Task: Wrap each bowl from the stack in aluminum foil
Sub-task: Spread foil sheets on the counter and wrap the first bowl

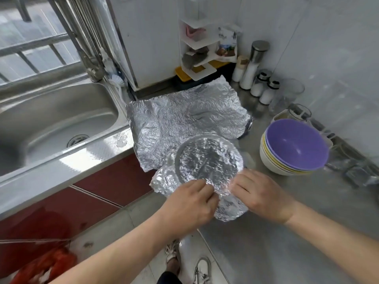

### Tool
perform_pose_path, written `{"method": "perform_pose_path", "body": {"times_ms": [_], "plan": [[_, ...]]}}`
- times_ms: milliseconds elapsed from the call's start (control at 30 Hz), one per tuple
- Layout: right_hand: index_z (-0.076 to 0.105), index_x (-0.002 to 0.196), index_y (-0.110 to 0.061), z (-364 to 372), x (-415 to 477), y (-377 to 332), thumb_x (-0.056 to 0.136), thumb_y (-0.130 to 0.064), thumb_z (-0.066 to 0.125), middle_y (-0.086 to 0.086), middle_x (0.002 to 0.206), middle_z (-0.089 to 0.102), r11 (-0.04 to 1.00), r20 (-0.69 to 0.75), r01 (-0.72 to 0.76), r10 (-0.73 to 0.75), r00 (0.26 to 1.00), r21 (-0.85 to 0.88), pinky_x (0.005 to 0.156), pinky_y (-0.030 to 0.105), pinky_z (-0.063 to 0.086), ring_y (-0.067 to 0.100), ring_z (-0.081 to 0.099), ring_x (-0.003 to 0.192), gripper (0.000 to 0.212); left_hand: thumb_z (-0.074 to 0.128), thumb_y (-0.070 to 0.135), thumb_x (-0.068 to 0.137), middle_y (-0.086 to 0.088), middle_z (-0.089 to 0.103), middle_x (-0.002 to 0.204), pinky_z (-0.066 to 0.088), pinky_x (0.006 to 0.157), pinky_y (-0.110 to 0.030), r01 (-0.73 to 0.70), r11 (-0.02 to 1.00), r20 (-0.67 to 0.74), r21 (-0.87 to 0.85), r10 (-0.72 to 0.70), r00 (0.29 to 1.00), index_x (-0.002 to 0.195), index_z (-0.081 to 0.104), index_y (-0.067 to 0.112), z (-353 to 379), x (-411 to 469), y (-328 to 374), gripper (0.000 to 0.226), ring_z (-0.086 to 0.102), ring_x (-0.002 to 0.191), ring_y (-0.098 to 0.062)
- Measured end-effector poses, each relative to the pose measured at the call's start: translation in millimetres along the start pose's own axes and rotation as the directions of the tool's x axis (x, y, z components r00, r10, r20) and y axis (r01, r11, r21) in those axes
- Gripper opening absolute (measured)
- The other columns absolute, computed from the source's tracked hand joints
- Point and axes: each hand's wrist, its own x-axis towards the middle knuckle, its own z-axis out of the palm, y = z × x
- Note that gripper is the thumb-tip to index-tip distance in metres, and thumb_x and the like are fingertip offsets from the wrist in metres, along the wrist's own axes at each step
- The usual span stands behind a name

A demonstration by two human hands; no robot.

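Head view: the round foil-wrapped bowl (207,158), silver and heavily crinkled, sits on the grey steel tabletop (287,232) close to its front edge, directly beyond both hands; the left grip (190,203) meets its near rim from the left, fingers curled and pinching the bunched foil there; the right grip (260,195) meets the same rim from the right, fingers bent and clutching the foil; the two are close together, with a loose flap of foil hanging between them toward the person; a circular ridge shows through the foil on top, and the far side is pressed smooth to the bowl's curve; a flat rumpled sheet of aluminium foil (184,117) lies just behind, its near edge tucked under the bowl; the stack of bowls (295,144), purple one uppermost over yellow and white, stands to the right, apart from the hands.
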Motion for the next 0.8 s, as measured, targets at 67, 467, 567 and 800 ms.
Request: {"method": "perform_pose_path", "body": {"times_ms": [67,467,567,800], "plan": [[0.059,0.078,-0.009,10,23,15,0.086,0.007,0.054,0.007,0.078,0.054,0.995,0.022,0.096,-0.095,0.995,-0.024,0.063,0.034,0.046,0.024,0.05,0.071,0.019,0.067,0.009,0.08,-0.001,0.052,0.069,0.042,0.054,-0.031,0.072,0.997,0.027,0.028,-0.072,0.997,0.073,0.063,0.012,7,-4,-13,0.009,0.047,0.063,-0.018],[0.069,0.093,-0.013,45,32,44,0.068,-0.004,0.071,0.004,0.099,0.064,0.985,0.204,-0.156,0.138,0.969,0.074,0.069,0.039,0.054,0.026,0.063,0.094,0.026,0.078,0.022,0.07,0.006,0.056,0.065,0.037,0.059,-0.025,0.307,0.952,0.115,-0.012,-0.303,0.946,0.066,0.064,0.021,56,13,-15,0.015,0.051,0.063,-0.015],[0.072,0.099,-0.017,40,29,31,0.071,-0.002,0.077,-0.002,0.101,0.062,0.858,0.176,-0.46,0.429,0.886,0.23,0.073,0.041,0.054,0.022,0.057,0.093,0.032,0.068,0.035,0.078,0.006,0.06,0.074,0.042,0.063,-0.025,0.416,0.905,0.128,-0.095,-0.403,0.906,0.073,0.068,0.022,52,2,-25,0.014,0.056,0.07,-0.016],[0.057,0.131,-0.02,59,1,6,0.085,-0.02,0.073,-0.005,0.121,0.051,0.311,0.272,-0.835,0.844,0.462,0.454,0.1,0.03,0.042,0.015,0.051,0.116,0.049,0.068,0.03,0.08,0.005,0.056,0.067,0.044,0.056,-0.029,0.422,0.898,0.144,-0.127,-0.405,0.903,0.067,0.063,0.02,57,11,-22,0.017,0.055,0.065,-0.02]]}}
